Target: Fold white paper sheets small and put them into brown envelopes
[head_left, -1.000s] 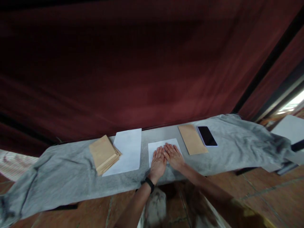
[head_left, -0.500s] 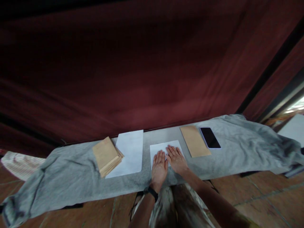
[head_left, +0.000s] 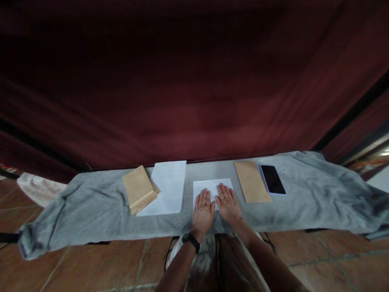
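Note:
A white sheet of paper (head_left: 212,184), which looks folded, lies on the grey cloth in front of me. My left hand (head_left: 203,213) rests flat on its left part, fingers stretched out and close together. On the right part my right hand (head_left: 227,205) lies flat too, with its fingers slightly spread. Both palms cover the sheet's lower portion. To the right is a single brown envelope (head_left: 252,182), apart from my right hand. A stack of white paper (head_left: 170,188) sits to the left, partly overlapped by a pile of brown envelopes (head_left: 139,188).
A phone (head_left: 272,179) with a dark screen lies right of the single envelope. Grey cloth (head_left: 316,190) covers the narrow table and hangs wrinkled at both ends. A dark red panel (head_left: 194,121) rises right behind the table. Tiled floor (head_left: 121,263) shows below.
My hands stay flat on the white sheet, the right one slightly farther from the left. The camera view has turned a little; the papers, envelopes and phone keep their places.

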### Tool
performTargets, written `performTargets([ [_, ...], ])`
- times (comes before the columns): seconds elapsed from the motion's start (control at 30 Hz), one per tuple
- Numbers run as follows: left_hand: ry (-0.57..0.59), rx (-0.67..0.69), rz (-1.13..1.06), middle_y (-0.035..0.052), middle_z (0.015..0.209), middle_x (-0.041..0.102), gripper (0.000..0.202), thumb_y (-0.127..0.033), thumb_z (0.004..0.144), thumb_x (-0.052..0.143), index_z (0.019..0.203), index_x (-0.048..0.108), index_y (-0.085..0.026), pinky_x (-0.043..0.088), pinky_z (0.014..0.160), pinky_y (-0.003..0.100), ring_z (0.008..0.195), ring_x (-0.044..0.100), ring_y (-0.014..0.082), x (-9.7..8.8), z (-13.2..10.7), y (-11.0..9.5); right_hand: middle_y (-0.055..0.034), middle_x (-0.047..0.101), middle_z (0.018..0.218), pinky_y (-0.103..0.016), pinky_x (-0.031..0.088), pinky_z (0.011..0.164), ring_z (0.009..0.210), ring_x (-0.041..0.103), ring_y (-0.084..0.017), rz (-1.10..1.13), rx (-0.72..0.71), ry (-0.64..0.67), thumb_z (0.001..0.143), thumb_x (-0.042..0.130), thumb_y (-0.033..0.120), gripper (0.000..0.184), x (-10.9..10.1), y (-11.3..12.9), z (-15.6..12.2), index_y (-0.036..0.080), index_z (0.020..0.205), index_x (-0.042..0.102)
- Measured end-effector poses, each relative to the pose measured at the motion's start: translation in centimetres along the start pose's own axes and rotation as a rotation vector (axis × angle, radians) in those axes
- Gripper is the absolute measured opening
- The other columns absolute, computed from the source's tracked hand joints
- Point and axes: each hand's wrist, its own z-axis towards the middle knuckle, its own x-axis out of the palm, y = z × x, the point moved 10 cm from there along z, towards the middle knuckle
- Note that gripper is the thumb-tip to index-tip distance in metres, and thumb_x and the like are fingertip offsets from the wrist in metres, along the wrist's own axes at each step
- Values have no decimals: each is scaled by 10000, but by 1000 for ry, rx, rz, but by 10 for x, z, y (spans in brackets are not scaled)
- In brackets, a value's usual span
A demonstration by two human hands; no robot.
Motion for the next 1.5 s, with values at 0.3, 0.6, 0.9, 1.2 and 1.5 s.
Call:
performTargets([
  [0.3,-23,-58,-17,164,1577,456,562,-319,1028,384,1545,391,-101,367,1221,486,1494,389,256,-3,-4,3,-194,426,1590,-498,312,1198,1486,392,-274,-5,-3,-25,1063,387,334,546,-12,-3,-9,95,1555,391],
  [0.6,-50,-92,-12,168,1582,450,566,-321,1029,378,1546,380,-92,378,1211,489,1504,370,262,-6,-9,7,-202,435,1582,-521,318,1186,1474,404,-297,-18,5,-61,1062,354,323,559,-18,-4,-10,86,1568,365],
  [0.9,-119,-235,30,238,1576,428,572,-316,1046,381,1536,370,-21,371,1208,510,1499,371,311,-15,-35,25,-222,450,1567,-506,327,1184,1456,423,-311,-35,105,-101,1072,328,350,584,-26,-29,-28,49,1573,347],
  [1.2,-136,-130,-26,165,1629,372,580,-223,1034,349,1596,274,-101,348,1231,527,1541,281,280,-19,-25,-6,-168,381,1623,-510,331,1205,1517,332,-273,127,2,-63,1072,267,300,577,-26,2,-23,112,1618,252],
  [1.5,33,12,0,140,1626,389,542,-197,1021,331,1552,365,-94,316,1251,493,1531,307,248,7,-19,-18,-169,397,1613,-497,232,1246,1528,309,-254,79,-64,70,1085,246,318,547,-11,25,-27,89,1561,390],
])
